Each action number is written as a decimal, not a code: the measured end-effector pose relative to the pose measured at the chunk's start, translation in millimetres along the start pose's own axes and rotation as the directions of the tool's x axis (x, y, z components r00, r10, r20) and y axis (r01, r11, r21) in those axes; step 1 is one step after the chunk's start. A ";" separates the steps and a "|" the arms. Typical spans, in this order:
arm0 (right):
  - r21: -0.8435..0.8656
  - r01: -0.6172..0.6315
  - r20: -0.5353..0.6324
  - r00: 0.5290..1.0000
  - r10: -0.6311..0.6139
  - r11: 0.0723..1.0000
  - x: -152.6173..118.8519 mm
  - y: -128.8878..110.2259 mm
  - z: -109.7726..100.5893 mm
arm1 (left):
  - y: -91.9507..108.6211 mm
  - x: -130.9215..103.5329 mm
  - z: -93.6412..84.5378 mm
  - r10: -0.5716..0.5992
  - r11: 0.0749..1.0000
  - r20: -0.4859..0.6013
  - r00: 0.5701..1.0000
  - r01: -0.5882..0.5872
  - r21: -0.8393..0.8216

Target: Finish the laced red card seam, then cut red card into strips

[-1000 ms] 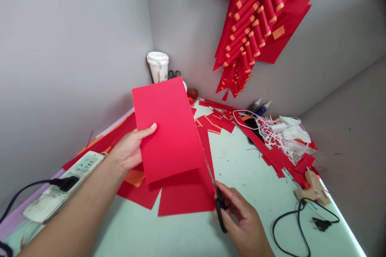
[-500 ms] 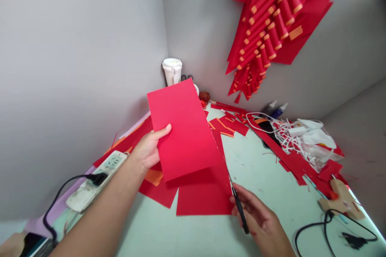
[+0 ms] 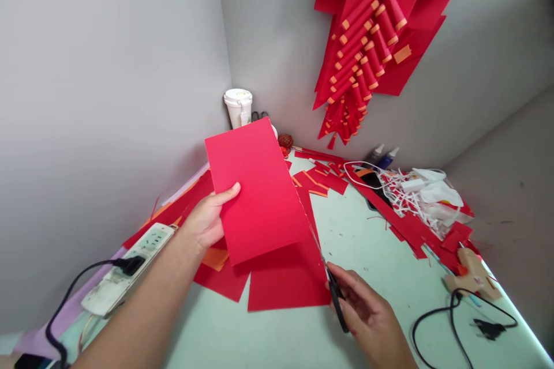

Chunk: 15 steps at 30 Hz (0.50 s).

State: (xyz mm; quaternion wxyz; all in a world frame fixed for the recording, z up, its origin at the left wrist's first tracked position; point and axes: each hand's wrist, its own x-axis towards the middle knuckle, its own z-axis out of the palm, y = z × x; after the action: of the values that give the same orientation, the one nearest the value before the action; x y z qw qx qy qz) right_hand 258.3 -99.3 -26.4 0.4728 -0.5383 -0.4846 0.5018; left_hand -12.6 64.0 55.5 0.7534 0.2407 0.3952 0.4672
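A rectangular sheet of red paper is held up over the table, pinched at its left edge by my left hand with the thumb on top. My right hand grips black-handled scissors. Their blades point up and away along the sheet's right edge, near its lower right corner; that edge looks rough. Whether the blades touch the paper is hard to make out. Beneath the held sheet lie more red sheets and a small orange piece.
A power strip with a black plug lies at left. At the back stands a white lidded cup. Red firecracker-like paper decorations hang on the wall. At right are white shreds, red strips and a glue gun with its cord.
The whole view has shifted, so the wall decorations and table items appear further left. Both hands keep their grips, and the sheet and scissors hold nearly the same pose.
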 end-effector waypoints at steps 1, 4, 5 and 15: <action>-0.017 0.007 0.001 1.000 -0.007 1.000 0.4 0.4 -0.7 | 0.0 -0.1 0.3 0.000 1.000 0.003 1.000 0.000 0.001; -0.075 0.037 0.001 0.999 -0.037 0.996 1.4 1.5 -2.8 | 0.2 -1.0 1.2 -0.003 1.000 0.001 1.000 0.003 0.007; -0.091 0.043 -0.002 0.999 -0.043 0.995 1.4 1.8 -3.1 | 0.3 -1.3 1.5 -0.003 1.000 -0.002 1.000 0.003 0.011; -0.207 0.018 -0.036 0.999 -0.026 0.978 3.7 2.2 -6.9 | 0.2 -1.4 2.2 -0.013 1.000 -0.013 1.000 0.013 0.013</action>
State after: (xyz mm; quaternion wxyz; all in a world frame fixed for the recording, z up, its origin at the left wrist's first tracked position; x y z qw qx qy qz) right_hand 265.5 -95.9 -28.5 0.4291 -0.5886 -0.5308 0.4332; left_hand -11.2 62.9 57.4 0.7522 0.2404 0.4046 0.4612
